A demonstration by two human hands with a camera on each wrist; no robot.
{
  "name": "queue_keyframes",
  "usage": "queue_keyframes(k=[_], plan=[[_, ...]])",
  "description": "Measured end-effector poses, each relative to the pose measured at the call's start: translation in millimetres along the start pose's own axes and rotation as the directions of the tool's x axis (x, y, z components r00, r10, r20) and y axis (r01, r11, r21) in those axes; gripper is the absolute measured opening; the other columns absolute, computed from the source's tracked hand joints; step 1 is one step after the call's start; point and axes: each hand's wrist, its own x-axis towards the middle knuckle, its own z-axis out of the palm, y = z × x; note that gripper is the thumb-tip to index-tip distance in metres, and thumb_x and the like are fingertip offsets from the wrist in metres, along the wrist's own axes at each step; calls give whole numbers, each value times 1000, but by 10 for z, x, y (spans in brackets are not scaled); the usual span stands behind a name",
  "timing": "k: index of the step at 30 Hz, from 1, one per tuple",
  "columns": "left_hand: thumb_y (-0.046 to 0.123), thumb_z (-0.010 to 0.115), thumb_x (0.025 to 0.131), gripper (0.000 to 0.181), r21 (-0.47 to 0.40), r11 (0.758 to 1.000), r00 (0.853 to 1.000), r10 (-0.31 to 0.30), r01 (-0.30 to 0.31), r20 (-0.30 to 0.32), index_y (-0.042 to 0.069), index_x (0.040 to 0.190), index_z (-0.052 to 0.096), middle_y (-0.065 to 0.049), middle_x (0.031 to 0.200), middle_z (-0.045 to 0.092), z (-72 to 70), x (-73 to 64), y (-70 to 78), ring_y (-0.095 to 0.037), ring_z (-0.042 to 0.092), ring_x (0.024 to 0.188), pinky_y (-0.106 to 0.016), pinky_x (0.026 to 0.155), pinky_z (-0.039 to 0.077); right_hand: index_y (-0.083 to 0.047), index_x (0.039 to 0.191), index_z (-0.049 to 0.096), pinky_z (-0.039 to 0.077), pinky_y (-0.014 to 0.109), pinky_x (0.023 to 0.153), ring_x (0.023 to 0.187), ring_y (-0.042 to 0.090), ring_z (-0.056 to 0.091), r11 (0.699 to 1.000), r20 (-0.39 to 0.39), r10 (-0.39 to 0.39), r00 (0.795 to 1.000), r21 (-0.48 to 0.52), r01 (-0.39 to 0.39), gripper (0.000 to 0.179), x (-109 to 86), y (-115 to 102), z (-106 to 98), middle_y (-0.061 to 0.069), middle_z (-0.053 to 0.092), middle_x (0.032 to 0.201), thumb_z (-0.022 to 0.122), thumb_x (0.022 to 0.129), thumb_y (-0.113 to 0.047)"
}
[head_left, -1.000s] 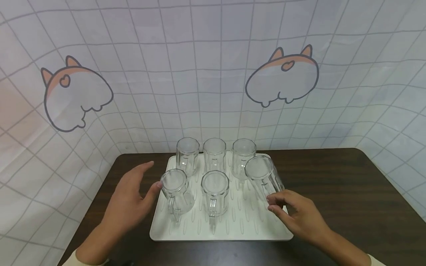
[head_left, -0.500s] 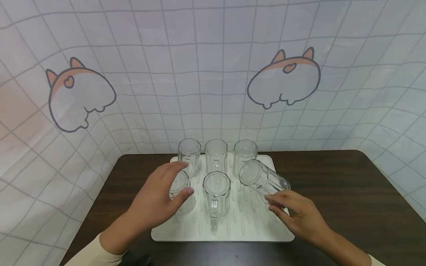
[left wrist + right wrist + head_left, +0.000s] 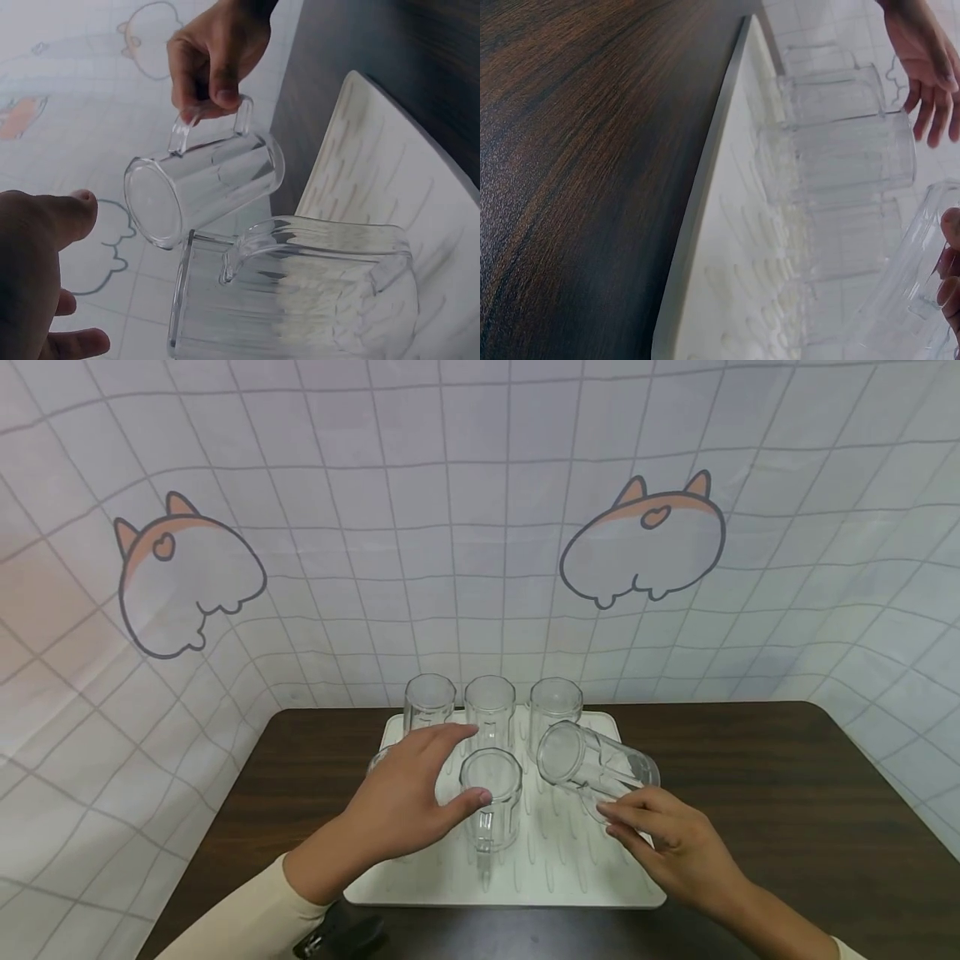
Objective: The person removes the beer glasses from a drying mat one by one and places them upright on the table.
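Observation:
My right hand (image 3: 678,843) pinches the handle of a clear glass mug (image 3: 596,762), which is tilted on its side above the right part of a white ribbed tray (image 3: 570,885). In the left wrist view that mug (image 3: 210,184) hangs from the fingers, its base turned toward my left hand (image 3: 34,270). Seen from the head, my left hand (image 3: 408,797), thumb and fingers spread, hovers over the front row, beside an upside-down mug (image 3: 491,785) in the middle. It grips nothing. The front left mug (image 3: 378,758) is mostly hidden behind it.
Along the tray's back stand three more upside-down mugs: a left one (image 3: 430,697), a middle one (image 3: 490,702) and a right one (image 3: 555,702). The dark wood table (image 3: 757,793) extends around the tray. A white gridded cloth (image 3: 480,543) hangs behind and at the sides.
My left hand has moved right, from beside the front left mug to near the front middle one. The mug in my right hand has tipped further toward horizontal, its base leaning left.

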Motion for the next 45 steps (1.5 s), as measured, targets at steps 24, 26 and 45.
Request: queue_keyframes(k=[24, 26, 45], plan=[[66, 73, 84, 86, -54, 998, 991, -19, 27, 133, 20, 152, 48, 1, 148, 54, 252, 435, 163, -23, 48, 138, -48, 112, 37, -5, 105, 80, 46, 15, 66, 82, 6, 58, 996, -44, -88, 995, -25, 87, 34, 59, -24, 25, -2, 68, 96, 60, 105, -32], [67, 72, 85, 87, -46, 999, 990, -14, 21, 142, 19, 152, 48, 0, 148, 55, 274, 468, 184, -23, 48, 138, -49, 112, 36, -5, 105, 80, 46, 15, 67, 82, 7, 59, 996, -43, -89, 995, -28, 88, 34, 59, -27, 27, -3, 68, 96, 60, 105, -33], [72, 65, 86, 89, -11, 999, 981, 41, -40, 190, 14, 152, 49, 0, 133, 66, 398, 659, 296, -24, 59, 125, -52, 108, 40, -5, 107, 80, 44, 13, 63, 82, 6, 56, 996, -30, -84, 996, -13, 84, 33, 62, -56, 48, -3, 68, 97, 60, 105, -32]])
